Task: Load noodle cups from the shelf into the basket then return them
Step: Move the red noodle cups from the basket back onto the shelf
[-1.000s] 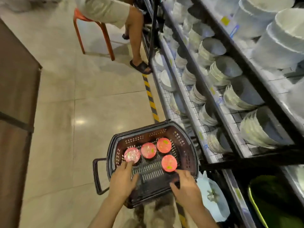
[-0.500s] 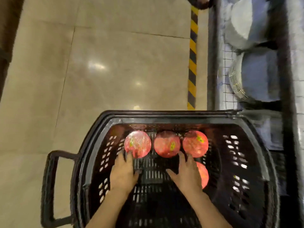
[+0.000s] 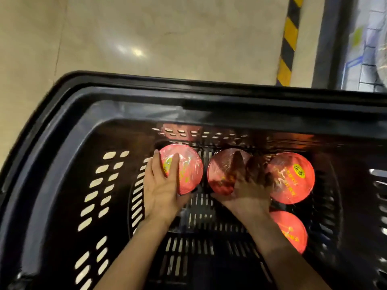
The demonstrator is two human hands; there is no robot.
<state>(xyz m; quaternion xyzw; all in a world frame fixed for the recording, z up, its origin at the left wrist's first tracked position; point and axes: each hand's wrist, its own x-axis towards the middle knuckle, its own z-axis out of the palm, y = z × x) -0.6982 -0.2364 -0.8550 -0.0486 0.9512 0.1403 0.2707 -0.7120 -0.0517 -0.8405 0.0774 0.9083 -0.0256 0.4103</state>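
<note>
- Four noodle cups sit upright on the slatted floor of the black basket: three in a row toward the far wall, a fourth nearer us on the right.
- Our left hand lies over the left cup, fingers spread across its red film lid and down its near side. We judge this grip to be closing round the cup, though the thumb side is hidden.
- Our right hand is blurred. Its fingers reach over the middle cup and toward the right cup. We cannot tell whether that grip has closed on either one.
- The fourth cup lies just beside our right forearm, untouched.
- We expect these cups to be light, with thin walls that give under a hard squeeze, and the shrink-wrap looks glossy, so likely a little slippery.
- The lid is soft film, so pressing down on it risks denting or tearing it.
- We judge the best hold to be round the upper wall just under the rim, where the cup is stiffest, fingers on opposite sides.
- With all four cups in the basket, we read this as the start of the return step, lifting them back toward the shelf at the right.
</note>
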